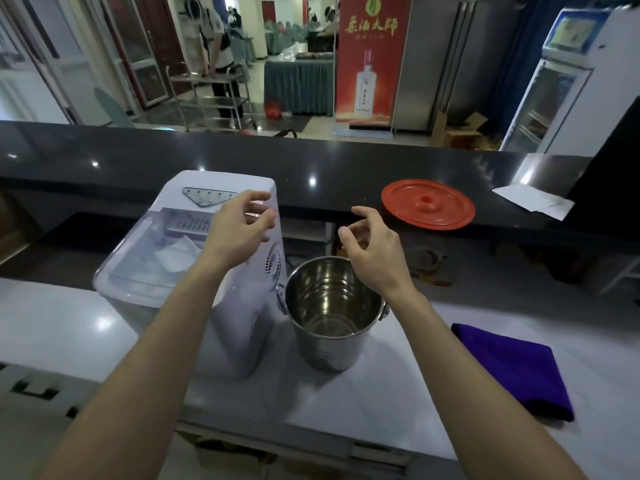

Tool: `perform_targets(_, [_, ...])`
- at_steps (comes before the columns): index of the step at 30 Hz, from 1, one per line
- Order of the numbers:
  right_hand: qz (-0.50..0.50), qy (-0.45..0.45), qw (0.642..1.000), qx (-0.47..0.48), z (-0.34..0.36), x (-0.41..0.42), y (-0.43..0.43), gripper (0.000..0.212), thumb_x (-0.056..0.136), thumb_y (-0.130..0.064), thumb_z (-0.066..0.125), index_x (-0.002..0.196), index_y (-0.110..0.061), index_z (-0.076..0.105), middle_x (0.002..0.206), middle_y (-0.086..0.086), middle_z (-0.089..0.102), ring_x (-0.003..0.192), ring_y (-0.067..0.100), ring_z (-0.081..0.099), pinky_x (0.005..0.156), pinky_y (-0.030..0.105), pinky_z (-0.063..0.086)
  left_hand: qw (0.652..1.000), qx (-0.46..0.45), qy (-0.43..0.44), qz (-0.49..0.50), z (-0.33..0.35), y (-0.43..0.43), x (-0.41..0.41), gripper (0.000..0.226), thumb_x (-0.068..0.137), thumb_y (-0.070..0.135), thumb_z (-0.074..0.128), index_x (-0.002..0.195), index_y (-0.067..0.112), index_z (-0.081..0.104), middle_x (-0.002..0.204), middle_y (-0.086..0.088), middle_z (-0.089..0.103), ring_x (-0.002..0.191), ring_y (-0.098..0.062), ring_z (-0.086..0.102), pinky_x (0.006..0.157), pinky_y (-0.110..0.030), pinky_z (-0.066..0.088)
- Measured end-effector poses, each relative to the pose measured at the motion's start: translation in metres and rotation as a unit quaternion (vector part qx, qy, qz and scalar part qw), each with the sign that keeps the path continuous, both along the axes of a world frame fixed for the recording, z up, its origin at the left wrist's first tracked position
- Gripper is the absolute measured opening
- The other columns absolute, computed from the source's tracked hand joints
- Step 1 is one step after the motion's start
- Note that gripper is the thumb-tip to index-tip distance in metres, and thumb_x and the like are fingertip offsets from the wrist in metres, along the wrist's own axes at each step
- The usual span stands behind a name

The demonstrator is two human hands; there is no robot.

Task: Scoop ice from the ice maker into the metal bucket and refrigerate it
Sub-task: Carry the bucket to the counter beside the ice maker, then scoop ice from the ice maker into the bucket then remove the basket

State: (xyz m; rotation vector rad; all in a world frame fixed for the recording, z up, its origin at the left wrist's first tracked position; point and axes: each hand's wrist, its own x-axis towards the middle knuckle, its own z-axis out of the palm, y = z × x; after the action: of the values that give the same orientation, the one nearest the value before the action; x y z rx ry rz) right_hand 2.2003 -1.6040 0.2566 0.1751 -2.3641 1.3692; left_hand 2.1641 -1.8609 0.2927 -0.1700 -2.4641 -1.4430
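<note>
Pale grey work counter (69,327) below a dark polished bar top (311,157). The white box-shaped ice maker (239,327) (pale contents show through its clear top) stands just beside the empty shiny steel bucket (329,344). Left hand (239,230) hovers over the ice maker, right hand (374,251) over the bucket's rim. Both have loosely curled fingers and hold nothing.

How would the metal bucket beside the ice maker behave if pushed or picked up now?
The metal bucket looks empty and thin-walled, so probably stiff but light to lift. It stands upright on a glossy counter, so a low push would likely slide it rather than tip it. Its polished wall may feel slippery in a bare hand.
</note>
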Motion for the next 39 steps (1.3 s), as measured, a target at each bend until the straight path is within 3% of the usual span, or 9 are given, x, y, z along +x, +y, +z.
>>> perform_targets(7, [-0.045, 0.022, 0.999, -0.013, 0.000, 0.014, -0.096, 0.047, 0.103, -0.038, 0.067, 0.145, -0.020, 0.057, 0.101, -0.012, 0.073, 0.091, 0.005, 0.072, 0.085, 0.031, 0.060, 0.998, 0.023, 0.027, -0.053, 0.016, -0.081, 0.004, 0.032, 0.106, 0.019, 0.069, 0.138, 0.014, 0.067, 0.113, -0.006, 0.077, 0.097, -0.019, 0.079, 0.080, -0.048, 0.068])
perform_targets(9, [-0.061, 0.024, 0.998, -0.020, -0.005, 0.021, -0.125, 0.045, 0.103, -0.037, 0.067, 0.143, -0.020, 0.058, 0.100, -0.011, 0.073, 0.090, 0.005, 0.072, 0.083, 0.028, 0.060, 0.997, 0.025, 0.031, -0.073, 0.018, -0.107, 0.005, 0.032, 0.106, 0.018, 0.069, 0.138, 0.014, 0.067, 0.112, -0.006, 0.078, 0.098, -0.019, 0.079, 0.082, -0.048, 0.068])
perform_targets(13, [-0.105, 0.014, 0.994, -0.009, -0.015, 0.038, -0.167, 0.041, 0.103, -0.035, 0.068, 0.140, -0.018, 0.062, 0.098, -0.014, 0.071, 0.090, -0.008, 0.066, 0.071, 0.004, 0.047, 0.995, 0.033, 0.019, -0.093, 0.016, -0.151, 0.013, 0.031, 0.106, 0.019, 0.069, 0.137, 0.015, 0.067, 0.113, -0.007, 0.077, 0.098, -0.019, 0.079, 0.080, -0.046, 0.068])
perform_targets(17, [-0.137, -0.004, 0.991, 0.004, -0.018, 0.056, -0.187, 0.039, 0.103, -0.034, 0.068, 0.138, -0.016, 0.063, 0.096, -0.017, 0.068, 0.092, -0.013, 0.063, 0.071, 0.002, 0.046, 0.994, 0.034, 0.019, -0.104, 0.009, -0.183, 0.016, 0.027, 0.105, 0.017, 0.069, 0.132, 0.021, 0.069, 0.111, -0.006, 0.077, 0.095, -0.017, 0.079, 0.078, -0.042, 0.069])
perform_targets(22, [-0.162, -0.042, 0.986, 0.022, -0.023, 0.069, -0.197, 0.039, 0.103, -0.039, 0.066, 0.136, -0.018, 0.063, 0.098, -0.019, 0.067, 0.089, -0.011, 0.065, 0.067, 0.004, 0.047, 0.998, 0.020, 0.049, -0.033, -0.004, -0.214, 0.015, 0.023, 0.103, 0.023, 0.070, 0.126, 0.021, 0.072, 0.108, 0.005, 0.077, 0.099, -0.011, 0.075, 0.086, -0.040, 0.066])
perform_targets(25, [-0.168, -0.068, 0.983, 0.024, -0.032, 0.074, -0.196, 0.032, 0.103, -0.044, 0.065, 0.124, -0.020, 0.068, 0.097, -0.017, 0.069, 0.086, -0.001, 0.068, 0.074, 0.019, 0.055, 0.998, 0.017, 0.047, 0.037, -0.019, -0.232, 0.017, 0.020, 0.100, 0.028, 0.070, 0.120, 0.028, 0.072, 0.102, 0.019, 0.073, 0.096, 0.002, 0.070, 0.090, -0.031, 0.061])
perform_targets(27, [-0.172, -0.089, 0.981, 0.015, -0.038, 0.077, -0.195, 0.027, 0.103, -0.049, 0.062, 0.108, -0.024, 0.069, 0.093, -0.013, 0.073, 0.084, 0.006, 0.072, 0.078, 0.034, 0.061, 0.998, 0.020, 0.019, 0.065, -0.034, -0.242, 0.020, 0.022, 0.099, 0.031, 0.070, 0.121, 0.028, 0.070, 0.105, 0.015, 0.073, 0.097, -0.003, 0.070, 0.091, -0.031, 0.059])
perform_targets(30, [-0.174, -0.096, 0.980, 0.007, -0.043, 0.079, -0.195, 0.031, 0.104, -0.053, 0.059, 0.095, -0.024, 0.068, 0.087, -0.008, 0.074, 0.080, 0.012, 0.073, 0.079, 0.040, 0.061, 0.997, 0.010, -0.040, 0.068, -0.057, -0.250, 0.026, 0.031, 0.101, 0.038, 0.070, 0.128, 0.023, 0.068, 0.115, 0.006, 0.072, 0.102, -0.009, 0.068, 0.098, -0.038, 0.059])
perform_targets(39, [-0.177, -0.070, 0.982, -0.010, -0.045, 0.078, -0.205, 0.023, 0.107, -0.036, 0.057, 0.091, -0.022, 0.065, 0.080, -0.004, 0.074, 0.077, 0.016, 0.073, 0.070, 0.030, 0.054, 0.991, 0.044, -0.106, 0.067, -0.076, -0.254, 0.041, 0.042, 0.097, 0.063, 0.064, 0.109, 0.025, 0.074, 0.103, 0.008, 0.075, 0.099, -0.018, 0.073, 0.094, -0.051, 0.063])
